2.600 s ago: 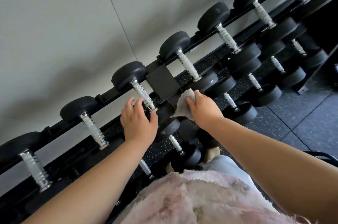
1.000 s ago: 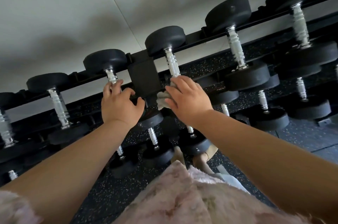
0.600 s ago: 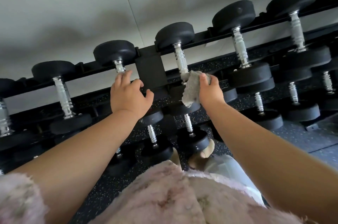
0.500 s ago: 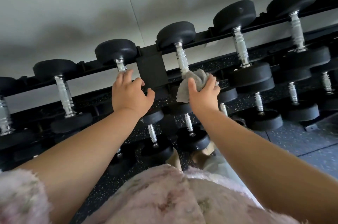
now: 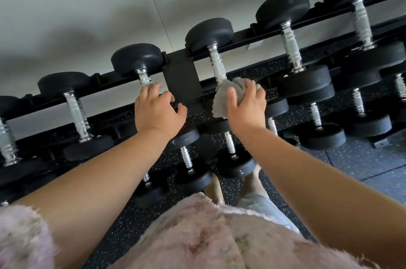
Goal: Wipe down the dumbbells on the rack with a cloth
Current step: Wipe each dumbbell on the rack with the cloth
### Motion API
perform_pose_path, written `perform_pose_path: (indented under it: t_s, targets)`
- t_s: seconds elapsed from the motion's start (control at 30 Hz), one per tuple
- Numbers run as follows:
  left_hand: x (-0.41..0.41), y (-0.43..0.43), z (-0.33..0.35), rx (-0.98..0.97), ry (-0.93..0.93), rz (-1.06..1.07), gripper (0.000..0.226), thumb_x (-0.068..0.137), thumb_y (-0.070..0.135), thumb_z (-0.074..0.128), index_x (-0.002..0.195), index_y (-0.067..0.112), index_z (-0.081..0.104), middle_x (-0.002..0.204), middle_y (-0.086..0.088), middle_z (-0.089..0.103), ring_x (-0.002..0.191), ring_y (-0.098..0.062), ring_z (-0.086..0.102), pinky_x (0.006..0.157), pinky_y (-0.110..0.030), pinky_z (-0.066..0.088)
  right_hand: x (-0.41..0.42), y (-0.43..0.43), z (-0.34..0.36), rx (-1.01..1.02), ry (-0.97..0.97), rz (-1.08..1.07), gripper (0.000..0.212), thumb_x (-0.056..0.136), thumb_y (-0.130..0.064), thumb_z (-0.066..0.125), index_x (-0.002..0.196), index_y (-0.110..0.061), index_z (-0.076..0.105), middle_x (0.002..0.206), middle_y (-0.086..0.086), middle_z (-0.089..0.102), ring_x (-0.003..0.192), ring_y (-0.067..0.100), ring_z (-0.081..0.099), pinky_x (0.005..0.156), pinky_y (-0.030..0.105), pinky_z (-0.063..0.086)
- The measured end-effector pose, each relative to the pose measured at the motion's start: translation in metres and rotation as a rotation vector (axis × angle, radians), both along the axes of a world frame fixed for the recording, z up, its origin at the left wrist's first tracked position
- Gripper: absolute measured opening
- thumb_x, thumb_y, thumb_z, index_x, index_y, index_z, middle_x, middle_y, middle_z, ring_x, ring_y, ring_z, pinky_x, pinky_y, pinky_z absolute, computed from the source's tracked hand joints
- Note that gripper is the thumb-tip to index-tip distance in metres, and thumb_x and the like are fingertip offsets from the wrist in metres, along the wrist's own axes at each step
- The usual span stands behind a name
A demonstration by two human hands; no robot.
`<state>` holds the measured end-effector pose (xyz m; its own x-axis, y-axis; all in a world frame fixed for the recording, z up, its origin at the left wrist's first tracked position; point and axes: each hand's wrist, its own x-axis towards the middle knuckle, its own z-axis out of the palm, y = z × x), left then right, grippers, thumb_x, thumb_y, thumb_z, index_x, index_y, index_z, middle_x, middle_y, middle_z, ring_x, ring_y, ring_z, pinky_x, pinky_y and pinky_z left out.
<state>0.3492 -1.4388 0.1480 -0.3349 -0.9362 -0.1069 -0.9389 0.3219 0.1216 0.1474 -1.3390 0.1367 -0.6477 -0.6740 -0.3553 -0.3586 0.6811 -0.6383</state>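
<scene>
A black rack (image 5: 182, 77) carries rows of black dumbbells with chrome handles. My right hand (image 5: 247, 106) grips a crumpled grey cloth (image 5: 224, 99) and presses it over the near head of the top-row dumbbell (image 5: 216, 64) just right of the rack's upright plate. My left hand (image 5: 157, 110) lies over the near head of the neighbouring dumbbell (image 5: 140, 64), fingers curled at the base of its handle. Both near heads are hidden under the hands.
More dumbbells (image 5: 292, 49) line the top tier to either side, and lower tiers (image 5: 230, 145) hold smaller ones. A pale wall (image 5: 87, 5) stands behind. Speckled rubber floor (image 5: 362, 159) spreads to the right. My fuzzy pink top (image 5: 197, 235) fills the bottom.
My right hand brought the cloth up from the rack's lower edge and now spreads it over the dumbbell's near head. My left hand has stayed on its dumbbell.
</scene>
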Motion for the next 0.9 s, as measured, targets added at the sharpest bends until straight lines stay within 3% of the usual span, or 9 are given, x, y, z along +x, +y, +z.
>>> perform_pose_path:
  t_s: [0.07,0.1,0.17,0.23,0.43,0.57,0.73,0.83,0.9]
  targets:
    - [0.0,-0.001,-0.001,-0.002,0.0,-0.007,0.038,0.09,0.052,0.056,0.106,0.024,0.076,0.151,-0.001,0.053,0.147,-0.028,0.034,0.117,-0.047,0.034,0.021,0.014,0.005,0.051,0.21,0.181,0.086,0.09,-0.072,0.051,0.158,-0.035,0.013,0.166,0.011,0.002,0.153,0.037,0.005,0.114,0.057,0.036]
    - [0.0,-0.001,-0.002,-0.002,-0.001,-0.008,0.038,0.09,0.052,0.056,0.106,0.024,0.076,0.151,-0.001,0.053,0.146,-0.028,0.034,0.117,-0.047,0.035,0.021,0.021,0.004,0.069,0.333,0.27,0.097,0.086,-0.07,0.059,0.16,-0.033,0.009,0.167,0.016,-0.002,0.153,0.041,0.001,0.115,0.058,0.035]
    - [0.0,-0.001,-0.002,-0.004,-0.004,-0.003,0.038,0.09,0.052,0.055,0.105,0.024,0.076,0.15,-0.001,0.054,0.146,-0.028,0.035,0.117,-0.047,0.035,0.003,0.024,0.003,0.065,0.559,0.468,0.105,0.082,-0.061,0.073,0.162,-0.026,0.014,0.165,0.024,0.006,0.152,0.046,0.008,0.118,0.059,0.031]
    - [0.0,-0.001,-0.002,-0.012,-0.009,-0.007,0.038,0.09,0.052,0.055,0.105,0.024,0.076,0.15,-0.001,0.054,0.145,-0.028,0.036,0.117,-0.047,0.036,-0.024,0.014,0.007,0.077,0.672,0.669,0.1,0.078,-0.051,0.081,0.158,-0.025,0.027,0.161,0.02,0.023,0.15,0.043,0.019,0.119,0.056,0.029]
    - [0.0,0.0,-0.004,-0.034,-0.02,-0.015,0.039,0.09,0.052,0.055,0.106,0.023,0.077,0.145,0.0,0.058,0.142,-0.028,0.039,0.114,-0.047,0.037,-0.039,-0.022,0.021,-0.005,0.716,1.087,0.073,0.072,-0.057,0.082,0.132,-0.023,0.061,0.137,0.003,0.054,0.128,0.029,0.048,0.104,0.048,0.05]
    - [0.0,0.0,-0.004,-0.048,-0.011,-0.021,0.039,0.09,0.051,0.057,0.105,0.022,0.078,0.141,0.0,0.06,0.139,-0.028,0.042,0.112,-0.046,0.039,-0.033,-0.021,0.021,-0.077,0.733,1.054,0.063,0.072,-0.056,0.08,0.124,-0.024,0.066,0.128,-0.002,0.059,0.119,0.026,0.051,0.099,0.044,0.051]
    - [0.001,0.0,-0.004,-0.029,-0.004,-0.015,0.037,0.091,0.051,0.056,0.106,0.023,0.076,0.14,0.001,0.06,0.14,-0.027,0.04,0.114,-0.046,0.037,-0.068,-0.008,0.027,0.067,0.517,0.843,0.079,0.067,-0.061,0.085,0.134,-0.033,0.053,0.132,-0.007,0.051,0.123,0.019,0.049,0.099,0.047,0.055]
    - [0.002,0.0,-0.004,-0.026,-0.009,-0.015,0.038,0.091,0.051,0.055,0.106,0.023,0.076,0.138,0.002,0.061,0.14,-0.027,0.041,0.114,-0.045,0.037,-0.082,-0.004,0.027,0.174,0.326,0.726,0.085,0.063,-0.066,0.086,0.133,-0.037,0.047,0.126,-0.008,0.052,0.116,0.017,0.055,0.095,0.045,0.056]
    - [0.002,0.0,-0.004,-0.03,-0.009,-0.016,0.04,0.09,0.052,0.054,0.107,0.023,0.076,0.137,0.002,0.061,0.139,-0.026,0.042,0.113,-0.045,0.038,-0.073,-0.006,0.028,0.147,0.376,0.771,0.086,0.063,-0.066,0.086,0.133,-0.033,0.049,0.125,-0.005,0.053,0.116,0.019,0.055,0.096,0.046,0.056]
